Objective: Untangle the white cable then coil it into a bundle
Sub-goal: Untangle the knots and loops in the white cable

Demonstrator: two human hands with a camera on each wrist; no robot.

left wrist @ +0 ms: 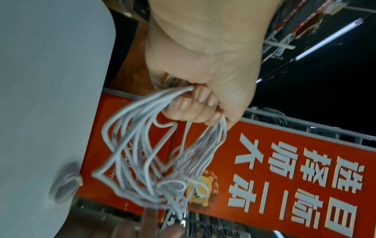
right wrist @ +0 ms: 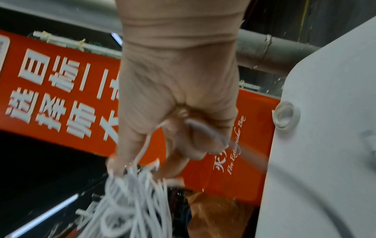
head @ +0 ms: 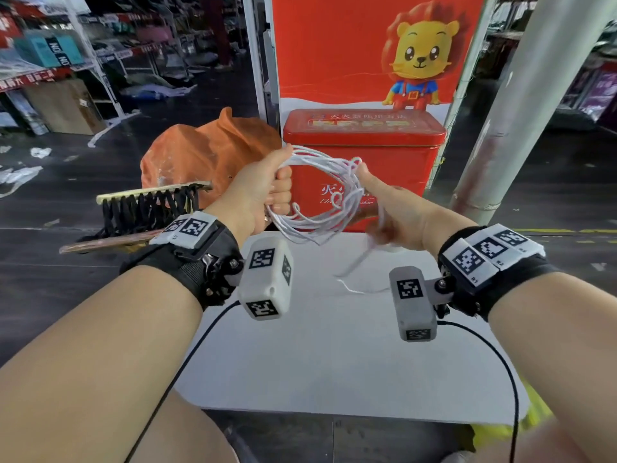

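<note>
My two hands hold a coiled white cable (head: pixel 317 195) above a grey table (head: pixel 334 345).
Left hand (head: pixel 267 188) fists the light, springy loops; right hand (head: pixel 384 208) pinches their far side.

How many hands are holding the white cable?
2. The left hand grips one side of the white cable loops in its fist, above the white table. The right hand holds the other side, with the loose end trailing below it.

White cable (head: pixel 320 198) – smooth, matt plastic sheath; red box (head: pixel 384 142) – glossy metal; table (head: pixel 334 345) – smooth matt grey
</note>
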